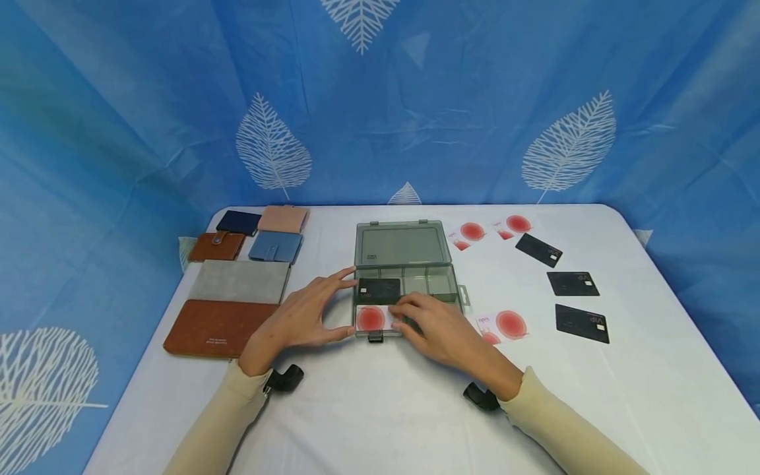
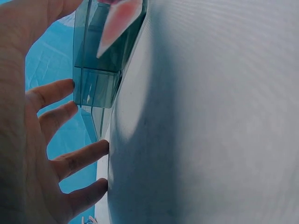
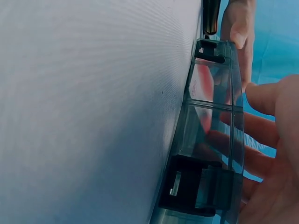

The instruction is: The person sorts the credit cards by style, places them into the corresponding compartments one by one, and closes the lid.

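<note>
A translucent grey organiser box (image 1: 441, 285) lies open at the table's middle, its lid flat behind it. A black card (image 1: 380, 289) lies in a rear left compartment and a white card with a red circle (image 1: 371, 318) in the front left one. My left hand (image 1: 349, 302) is spread against the box's left side, thumb at its front corner. My right hand (image 1: 399, 316) lies over the front of the box, fingertips resting on the red-circle card. The left wrist view shows the box wall (image 2: 100, 60) and the card (image 2: 119, 23). In the right wrist view, fingers (image 3: 266, 98) show behind the box (image 3: 210, 135).
To the right lie a red-circle card (image 1: 505, 325) near the box, two more (image 1: 466, 234) (image 1: 513, 225) at the back, and black cards (image 1: 538, 250) (image 1: 572, 283) (image 1: 582, 323). Several wallets sit left, the large grey-brown one (image 1: 228, 307) nearest. A blue curtain surrounds the table.
</note>
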Demonstrator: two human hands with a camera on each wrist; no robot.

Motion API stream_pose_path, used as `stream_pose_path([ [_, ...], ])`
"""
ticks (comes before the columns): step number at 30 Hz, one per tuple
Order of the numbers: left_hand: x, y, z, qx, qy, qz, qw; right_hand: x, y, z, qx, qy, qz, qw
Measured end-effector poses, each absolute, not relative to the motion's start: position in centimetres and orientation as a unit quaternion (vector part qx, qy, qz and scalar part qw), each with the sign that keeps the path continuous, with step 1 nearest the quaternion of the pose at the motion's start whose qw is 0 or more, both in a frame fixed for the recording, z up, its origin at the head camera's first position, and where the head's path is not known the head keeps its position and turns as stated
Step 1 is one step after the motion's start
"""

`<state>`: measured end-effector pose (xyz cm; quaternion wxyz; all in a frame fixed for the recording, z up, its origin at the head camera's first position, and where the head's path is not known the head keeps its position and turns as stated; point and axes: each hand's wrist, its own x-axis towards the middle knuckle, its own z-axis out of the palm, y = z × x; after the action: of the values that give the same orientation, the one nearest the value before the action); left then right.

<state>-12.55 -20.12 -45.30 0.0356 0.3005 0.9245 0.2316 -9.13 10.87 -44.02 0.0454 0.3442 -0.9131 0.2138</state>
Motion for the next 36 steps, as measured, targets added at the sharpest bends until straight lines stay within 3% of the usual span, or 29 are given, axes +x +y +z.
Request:
stream_pose_path([
  [14, -12.7, -20.0, -45.3, 0.305, 0.923, 0.231, 0.029, -8.9, 11.1, -43.9, 0.344, -0.921, 0.18, -0.012],
  [21, -12.7, -20.0, -45.2, 0.307, 0.924, 0.228, 0.028, -9.4, 11.8, -42.5, 0.334, -0.915, 0.225, 0.017],
  [28, -12.8, -19.9, -45.2, 0.304, 0.925, 0.228, 0.027, -12.1, 15.3, -40.7, 0.3, -0.916, 0.259, 0.057],
  [36, -12.8, -20.0, -45.4, 0.299, 0.927, 0.223, 0.027, -17.6, 20.9, -41.1, 0.282, -0.916, 0.284, 0.038],
])
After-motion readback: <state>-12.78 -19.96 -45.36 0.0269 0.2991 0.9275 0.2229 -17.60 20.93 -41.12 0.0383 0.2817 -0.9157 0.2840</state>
